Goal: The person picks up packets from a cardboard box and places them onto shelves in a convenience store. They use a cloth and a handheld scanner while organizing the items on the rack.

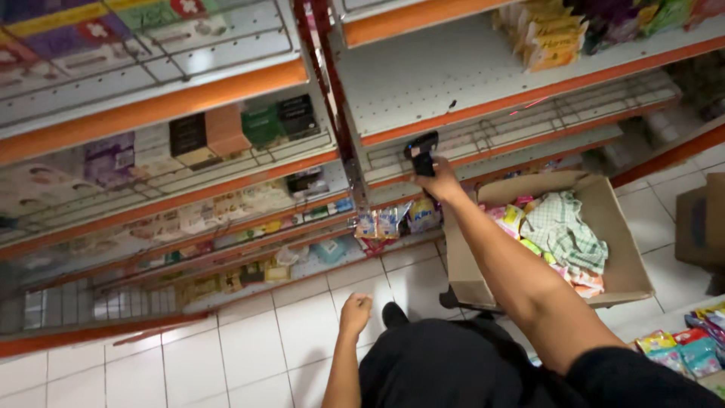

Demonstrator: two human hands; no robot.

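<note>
I see my right hand (440,183) stretched forward at arm's length, closed around a black scanner (421,153) that it holds up against the front edge of an orange-trimmed shelf (453,75). That shelf is mostly bare grey board, with yellow packs (545,36) at its far right end. My left hand (355,311) hangs low over the white tiled floor (257,347), curled into a loose fist and holding nothing that I can make out. Just right of the right arm an open cardboard box (619,249) stands on the floor, with a checked cloth (563,230) and bright packets inside. Below the scanner, small packets (389,221) stand on the lowest shelf. To the left, another rack carries dark boxes (187,138) and green boxes (263,125). More colourful packets (683,349) lie at the lower right edge.
</note>
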